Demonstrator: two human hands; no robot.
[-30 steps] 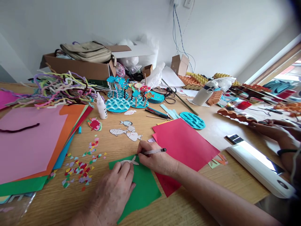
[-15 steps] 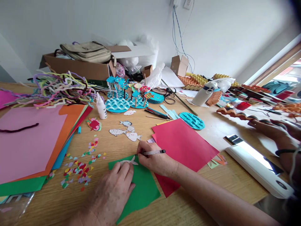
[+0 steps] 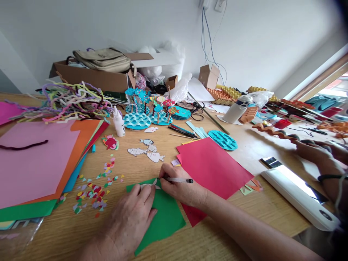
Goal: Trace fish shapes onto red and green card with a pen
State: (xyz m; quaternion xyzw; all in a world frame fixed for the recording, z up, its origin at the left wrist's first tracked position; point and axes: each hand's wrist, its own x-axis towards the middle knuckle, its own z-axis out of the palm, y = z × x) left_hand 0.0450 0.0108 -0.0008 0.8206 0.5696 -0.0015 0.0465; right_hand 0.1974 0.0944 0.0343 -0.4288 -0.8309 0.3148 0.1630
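Left grip [image 3: 128,216] — palm down, right grip [image 3: 185,191] pinched

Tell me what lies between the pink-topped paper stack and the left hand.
In the head view, small multicoloured paper pieces, circles and triangles among them, lie scattered on the wooden tabletop between the paper stack and the left hand.

Counting one left hand [image 3: 130,214] and one right hand [image 3: 181,186] at one green sheet [image 3: 165,217], plus one pen [image 3: 181,179] and one white fish cutout [image 3: 155,184]. Also counting four paper fish [image 3: 155,156] grouped beyond, one pale cutout [image 3: 151,129] behind those, one layered red fish [image 3: 110,142], one white squeeze bottle [image 3: 119,125], one beige bag [image 3: 104,59], one blue wavy oval [image 3: 222,140], one long white device [image 3: 296,195] and one dark pipe cleaner [image 3: 24,148] on a pink sheet [image 3: 38,170]. Finding the confetti [image 3: 95,195] and the tangled pipe cleaners [image 3: 73,99] too jumbled to number.
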